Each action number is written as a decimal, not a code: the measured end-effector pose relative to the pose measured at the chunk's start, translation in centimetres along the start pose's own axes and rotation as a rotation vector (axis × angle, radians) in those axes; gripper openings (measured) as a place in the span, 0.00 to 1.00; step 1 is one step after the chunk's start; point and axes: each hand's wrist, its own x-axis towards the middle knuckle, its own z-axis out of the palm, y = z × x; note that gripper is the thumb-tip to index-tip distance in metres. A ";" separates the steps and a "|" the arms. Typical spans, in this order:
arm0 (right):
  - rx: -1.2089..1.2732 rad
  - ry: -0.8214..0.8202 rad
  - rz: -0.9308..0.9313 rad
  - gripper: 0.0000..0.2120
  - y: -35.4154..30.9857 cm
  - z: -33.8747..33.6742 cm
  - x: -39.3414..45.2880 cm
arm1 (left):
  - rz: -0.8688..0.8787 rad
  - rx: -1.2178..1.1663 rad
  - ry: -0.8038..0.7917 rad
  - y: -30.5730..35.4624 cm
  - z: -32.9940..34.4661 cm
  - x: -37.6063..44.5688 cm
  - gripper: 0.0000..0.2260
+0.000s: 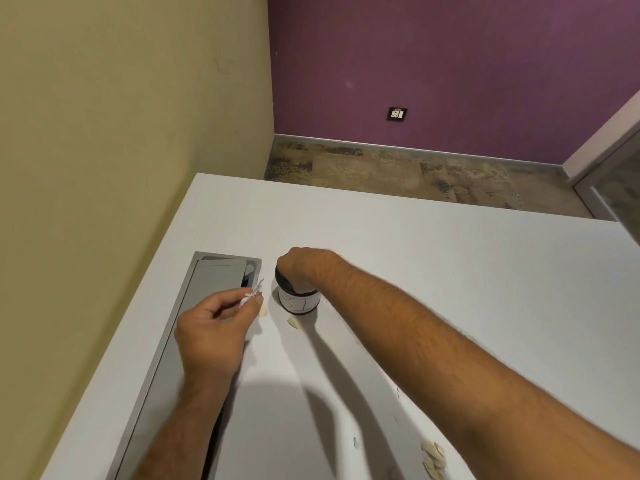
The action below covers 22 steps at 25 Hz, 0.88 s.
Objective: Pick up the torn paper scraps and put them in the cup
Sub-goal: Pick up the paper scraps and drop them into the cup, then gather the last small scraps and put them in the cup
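A small dark cup (300,301) with a white label stands on the white table (450,271). My right hand (301,268) is bent down over its mouth, fingers inside and hidden. My left hand (214,327) hovers just left of the cup, pinching a bunch of white paper scraps (252,294) between thumb and fingertips. Two pale scraps lie on the table near the cup: one scrap (295,322) in front of it, another scrap (264,310) partly behind my left thumb. A small pile of scraps (433,454) lies at the near right.
A grey cable hatch (207,282) is set into the table along its left side, under my left forearm. A yellow wall runs close along the table's left edge. Floor and a purple wall lie beyond the far edge.
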 end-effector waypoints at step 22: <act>0.570 0.440 0.125 0.11 5.2 13.1 -7.8 | 0.736 0.961 -0.357 -0.6 7.1 4.5 0.10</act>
